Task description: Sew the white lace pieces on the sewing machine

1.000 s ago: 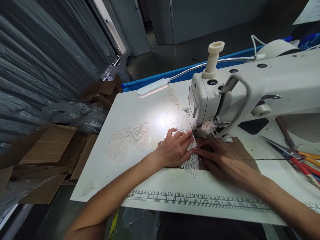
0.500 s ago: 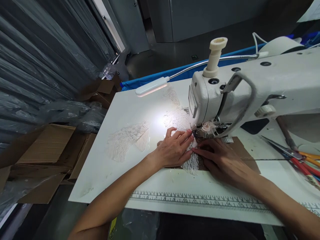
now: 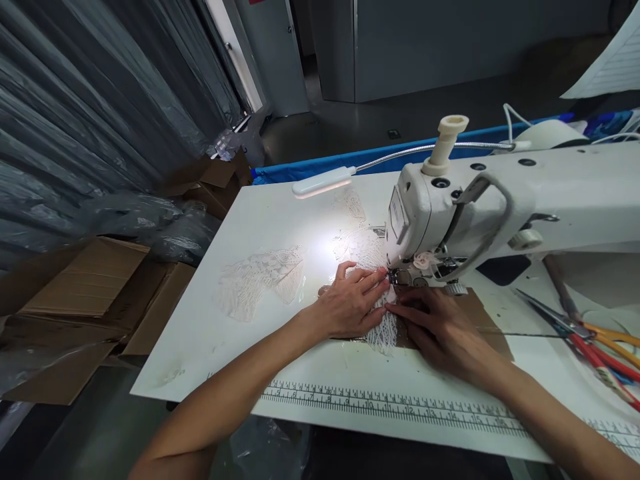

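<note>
left hand (image 3: pixel 350 307) flat, fingers spread, pressing the lace strip (image 3: pixel 383 330) right in front of the sewing machine (image 3: pixel 500 207) | right hand (image 3: pixel 440 327) flat too, fingertips pinning lace by the foot, gripping nothing | white table (image 3: pixel 240 347), printed ruler at near edge, lamp (image 3: pixel 325 181) lit behind | scissors (image 3: pixel 575 323) right of machine | cardboard boxes (image 3: pixel 85 300), grey curtain way left

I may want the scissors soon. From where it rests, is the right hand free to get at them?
Probably yes. The right hand lies flat on the lace, holding nothing, and only bare table lies between it and the scissors.
</note>
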The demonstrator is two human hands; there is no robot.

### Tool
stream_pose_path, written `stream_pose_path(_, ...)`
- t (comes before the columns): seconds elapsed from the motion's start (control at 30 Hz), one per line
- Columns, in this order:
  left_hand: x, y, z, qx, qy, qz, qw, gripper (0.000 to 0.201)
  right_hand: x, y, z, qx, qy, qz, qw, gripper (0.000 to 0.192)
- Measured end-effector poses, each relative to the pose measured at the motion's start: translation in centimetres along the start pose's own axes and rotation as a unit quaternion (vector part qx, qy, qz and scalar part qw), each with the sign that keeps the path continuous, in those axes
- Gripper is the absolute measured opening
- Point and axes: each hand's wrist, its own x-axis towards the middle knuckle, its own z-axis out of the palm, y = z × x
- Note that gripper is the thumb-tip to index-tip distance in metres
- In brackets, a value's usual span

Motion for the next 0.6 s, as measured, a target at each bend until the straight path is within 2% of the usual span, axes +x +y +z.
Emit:
stream_pose_path(0.23, -0.09, 0.04, 0.03, -0.021, -0.003, -0.014, 1.0, 0.045, 0.19, -0.14, -0.31, 0.002, -0.002, 0.0, 1.0, 0.044)
stream_pose_path(0.6, 0.17, -0.75, -0.35, -0.027, -0.015, 0.017, 0.999, 0.045, 0.41, -0.61, -0.75, 0.012, -0.008, 0.009, 1.0, 0.04)
